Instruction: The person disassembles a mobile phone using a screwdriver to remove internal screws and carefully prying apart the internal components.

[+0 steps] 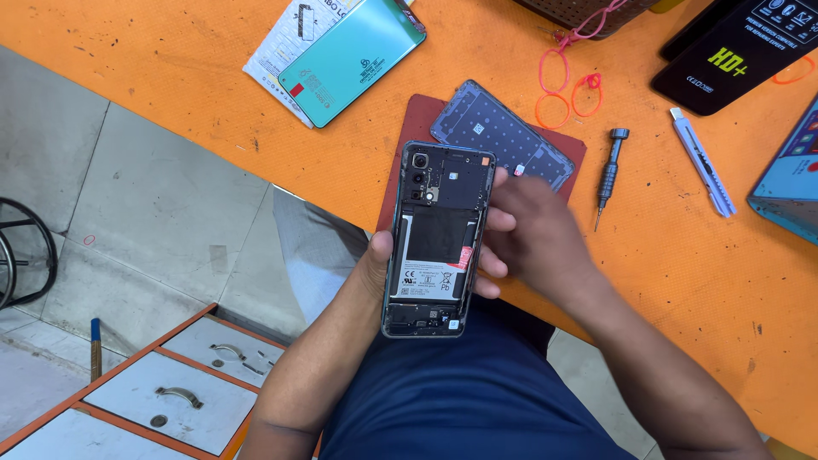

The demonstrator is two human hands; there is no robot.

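Note:
An opened smartphone with its back cover off shows a black battery, camera modules and circuit boards. My left hand grips it from the left side and underneath, holding it above the table's edge. My right hand is at the phone's right edge, fingers curled against the frame and touching it. Behind the phone, the removed back panel lies inner side up on a dark red mat.
The orange table carries a small screwdriver, a white-blue utility knife, pink rubber bands, a teal phone cover on a leaflet and black boxes. White drawers with metal handles stand lower left.

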